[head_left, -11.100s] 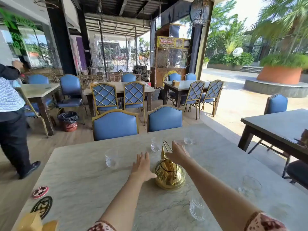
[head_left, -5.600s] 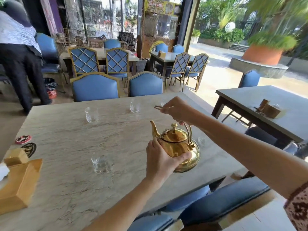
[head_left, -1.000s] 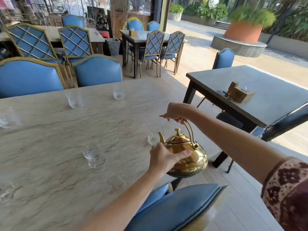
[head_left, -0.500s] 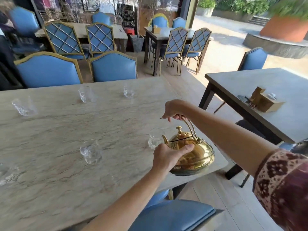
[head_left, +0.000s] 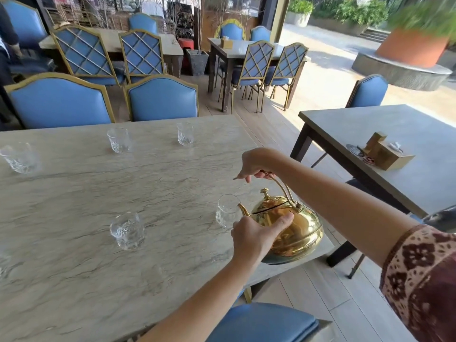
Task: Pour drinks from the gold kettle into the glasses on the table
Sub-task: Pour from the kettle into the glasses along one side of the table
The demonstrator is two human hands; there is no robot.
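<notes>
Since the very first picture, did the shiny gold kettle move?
Yes. The gold kettle went from mid-table to the marble table's near right corner, spout at a glass.

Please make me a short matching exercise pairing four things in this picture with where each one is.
1. right hand
2. left hand
3. gold kettle
4. wooden box

a. on the neighbouring table
b. gripping the kettle handle
c. pressed against the kettle's body
d. spout at a glass rim

Pairs: 1-b, 2-c, 3-d, 4-a
</notes>
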